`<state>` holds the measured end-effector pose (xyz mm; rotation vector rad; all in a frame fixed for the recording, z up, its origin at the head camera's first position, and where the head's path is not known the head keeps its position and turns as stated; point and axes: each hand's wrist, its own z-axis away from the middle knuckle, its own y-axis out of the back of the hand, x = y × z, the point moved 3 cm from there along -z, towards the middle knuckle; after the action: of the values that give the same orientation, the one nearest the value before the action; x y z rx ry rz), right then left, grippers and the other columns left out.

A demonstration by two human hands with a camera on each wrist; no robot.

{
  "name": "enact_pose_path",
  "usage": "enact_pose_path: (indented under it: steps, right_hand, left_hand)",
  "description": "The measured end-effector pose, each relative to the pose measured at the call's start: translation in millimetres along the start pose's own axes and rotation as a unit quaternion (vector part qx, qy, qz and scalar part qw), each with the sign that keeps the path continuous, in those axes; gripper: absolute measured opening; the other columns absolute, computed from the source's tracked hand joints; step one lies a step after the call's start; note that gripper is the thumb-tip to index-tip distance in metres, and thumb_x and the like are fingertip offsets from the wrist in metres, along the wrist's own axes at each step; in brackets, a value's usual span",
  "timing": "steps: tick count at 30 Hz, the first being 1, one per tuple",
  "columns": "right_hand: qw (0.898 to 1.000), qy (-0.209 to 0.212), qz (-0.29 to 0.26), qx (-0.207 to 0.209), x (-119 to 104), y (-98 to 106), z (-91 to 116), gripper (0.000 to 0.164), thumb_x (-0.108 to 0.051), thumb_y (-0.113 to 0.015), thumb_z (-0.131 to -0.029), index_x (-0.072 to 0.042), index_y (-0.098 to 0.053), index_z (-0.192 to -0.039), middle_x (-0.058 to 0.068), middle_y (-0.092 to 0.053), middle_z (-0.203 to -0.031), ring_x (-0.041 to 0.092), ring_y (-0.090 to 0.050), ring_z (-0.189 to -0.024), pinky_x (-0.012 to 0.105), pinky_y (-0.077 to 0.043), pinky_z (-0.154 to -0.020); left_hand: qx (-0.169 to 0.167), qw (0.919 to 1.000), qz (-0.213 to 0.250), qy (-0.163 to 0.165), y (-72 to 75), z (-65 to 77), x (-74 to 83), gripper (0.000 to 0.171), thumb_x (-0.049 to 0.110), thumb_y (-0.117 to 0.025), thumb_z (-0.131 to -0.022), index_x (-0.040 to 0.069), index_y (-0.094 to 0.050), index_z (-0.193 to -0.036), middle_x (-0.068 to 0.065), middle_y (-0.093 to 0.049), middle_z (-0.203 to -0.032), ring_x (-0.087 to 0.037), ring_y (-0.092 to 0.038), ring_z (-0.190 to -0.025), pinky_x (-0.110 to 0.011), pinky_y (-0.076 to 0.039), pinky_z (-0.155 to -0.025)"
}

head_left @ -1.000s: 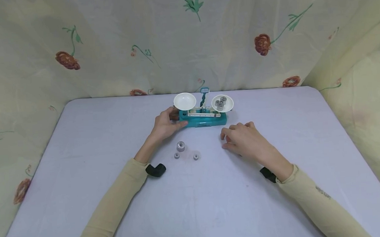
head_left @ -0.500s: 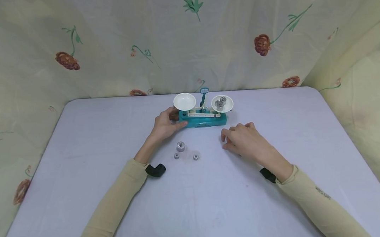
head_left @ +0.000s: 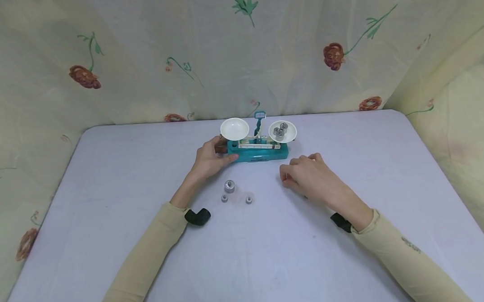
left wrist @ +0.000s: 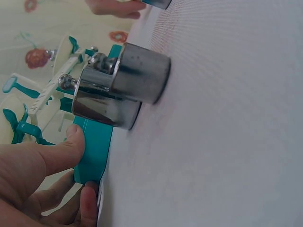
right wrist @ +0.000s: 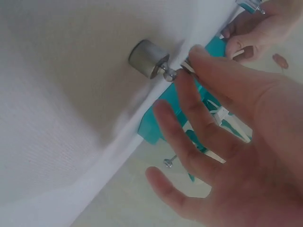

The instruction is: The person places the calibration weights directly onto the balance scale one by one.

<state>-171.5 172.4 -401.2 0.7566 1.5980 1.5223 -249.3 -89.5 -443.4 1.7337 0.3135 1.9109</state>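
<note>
A teal balance scale (head_left: 258,155) stands near the table's far edge. Its left white pan (head_left: 234,129) is bare; the right pan (head_left: 291,133) bears metal weights (head_left: 280,132) and sits lower. My left hand (head_left: 211,158) grips the left end of the base, thumb in front. In the right wrist view, thumb and index finger of my right hand (right wrist: 227,123) pinch a small metal weight (right wrist: 188,66), mostly hidden; the other fingers are spread. Another knobbed weight (right wrist: 149,59) stands on the table beside those fingertips, almost wholly covered by the hand in the head view.
A larger weight (head_left: 229,186) and two small ones, one to its lower left (head_left: 224,198) and one to its right (head_left: 249,200), stand on the white table (head_left: 246,259) before the scale. A flower-patterned cloth (head_left: 221,48) hangs behind the table.
My right thumb and index finger have drawn closer together, with the hand otherwise nearly in place. The left hand, scale and loose weights have stayed put.
</note>
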Motion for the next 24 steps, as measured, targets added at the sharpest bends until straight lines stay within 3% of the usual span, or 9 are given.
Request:
enact_pose_path:
  steps: [7, 24]
  right_hand:
    - [1.0, -0.001, -0.006, 0.027, -1.3, 8.5, -3.1, 0.005, -0.016, -0.082, -0.097, -0.02, -0.081, -0.1, 0.003, -0.079, -0.096, 0.028, -0.071, -0.098, 0.074, -0.045, -0.108]
    - [0.998, -0.014, -0.022, 0.061, 0.2, 22.6, -7.4, 0.009, -0.02, -0.079, -0.1, -0.017, -0.078, -0.108, 0.007, -0.08, -0.105, 0.031, -0.071, -0.104, 0.073, -0.04, -0.114]
  left_hand:
    - [-0.001, 1.0, 0.0, 0.002, 0.9, -0.1, 0.7, 0.065, 0.021, -0.081, -0.098, 0.006, -0.053, -0.155, -0.017, -0.064, -0.151, -0.034, -0.063, -0.138, -0.052, -0.051, -0.118]
    - [-0.001, 0.9999, 0.005, -0.009, 1.1, -1.5, -0.2, 0.066, 0.021, -0.082, -0.098, 0.006, -0.053, -0.155, -0.017, -0.063, -0.151, -0.035, -0.063, -0.138, -0.052, -0.051, -0.118]
